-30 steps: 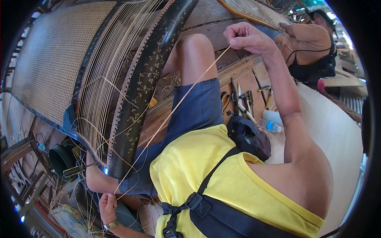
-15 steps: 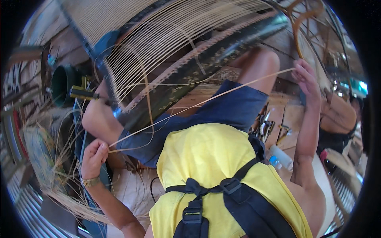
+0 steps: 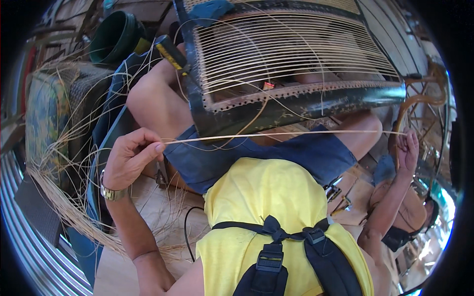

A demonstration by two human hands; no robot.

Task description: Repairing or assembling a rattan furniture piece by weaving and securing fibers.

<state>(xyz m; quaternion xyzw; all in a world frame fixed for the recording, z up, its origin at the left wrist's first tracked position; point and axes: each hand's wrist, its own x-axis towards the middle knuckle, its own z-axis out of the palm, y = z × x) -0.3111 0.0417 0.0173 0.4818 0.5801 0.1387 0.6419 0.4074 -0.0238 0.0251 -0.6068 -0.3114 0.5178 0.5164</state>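
Wooden boards underlie one taut, pale strand.

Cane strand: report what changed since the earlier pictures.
In view, the left grip rose and the right grip dropped and shifted right, bringing the strand from a steep slant to nearly level. The view turned too; the caned frame sits farther right. Both grips stay on the strand.

ribbed metal left, plank floor, light (nearly white) right.
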